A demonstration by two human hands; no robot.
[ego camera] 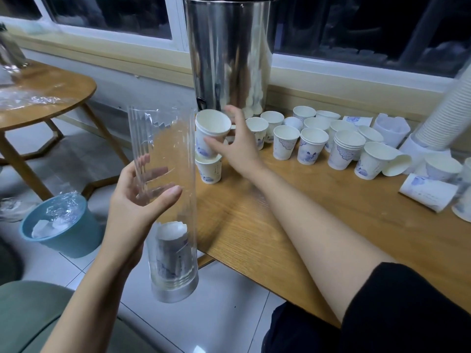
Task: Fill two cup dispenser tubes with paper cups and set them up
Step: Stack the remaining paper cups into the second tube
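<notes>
2 arms forward: left grip (135, 197) curled round tube (168, 138); right grip (234, 143), arm outstretched, holding cup (211, 133).

cups (312, 146) white, blue print | bin (66, 228) light blue | table (318, 215) wood-grain

The desk (318, 225) fills the right of the frame. An urn (229, 54) stands at its back edge, top centre, with cups (313, 146) clustered to its right. At the desk's left end the right hand (237, 146) holds 1 cup (212, 133) above a second cup (209, 171). Left of the desk, the left hand (135, 200) holds the tube (165, 138) upright, nested cups (172, 253) in its bottom. A bin (76, 240) sits on the floor, lower left.
</notes>
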